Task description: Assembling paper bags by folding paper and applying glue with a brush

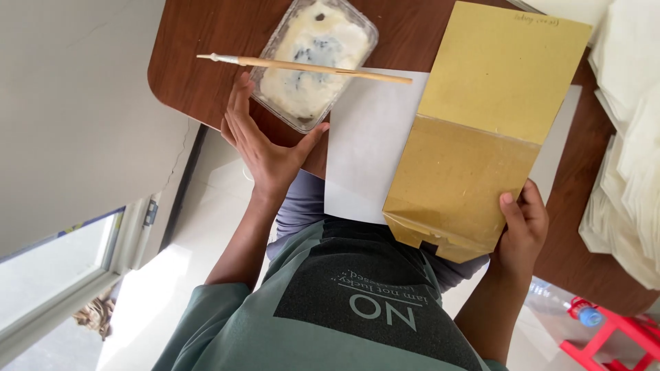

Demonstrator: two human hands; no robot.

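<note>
My left hand (267,150) cups the near end of a clear plastic container (313,58) of white paste, fingers along its left side and thumb at its right corner. A wooden brush (309,66) lies across the container's rim, its tip pointing left. My right hand (522,230) grips the near right corner of a folded golden-brown paper bag (474,137). The bag lies flat on a white sheet of paper (364,144) on the brown wooden table (206,48).
Stacks of white folded paper (629,151) fill the table's right side. The table's rounded left corner overhangs a pale floor. A red stool (605,336) and a plastic bottle (574,309) are on the floor at lower right. A window is at lower left.
</note>
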